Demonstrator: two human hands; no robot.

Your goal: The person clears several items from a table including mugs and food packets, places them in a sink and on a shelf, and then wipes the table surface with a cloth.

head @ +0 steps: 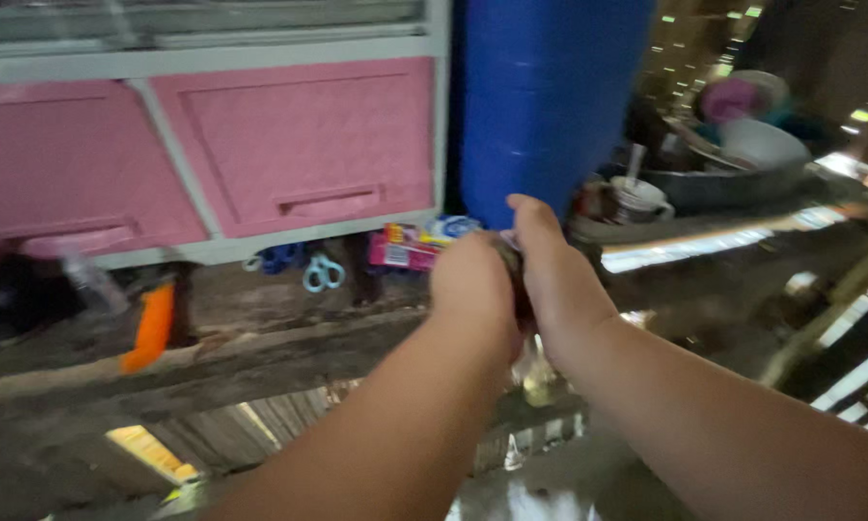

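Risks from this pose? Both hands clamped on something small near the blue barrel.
1. Left hand and right hand hide the dark object; the grip can't be checked, so it may slip through the slatted floor below.
2. The floor looks wet; footing could go.
3. The blue barrel is close; elbows may bump it.

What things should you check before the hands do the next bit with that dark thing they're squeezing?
1. Both hands on the thing: ok. The left hand and right hand are pressed together around a dark object.
2. What the dark object is: cannot tell; the hands hide most of it.
3. Grip firm: cannot tell; the fingers are out of sight.
4. Room in front: not ok. The blue barrel stands right behind the hands.
5. Loose things nearby: not ok. Blue-handled scissors and a pink packet lie on the wooden ledge.
6. Ground below dry: cannot tell; it shines as if wet.
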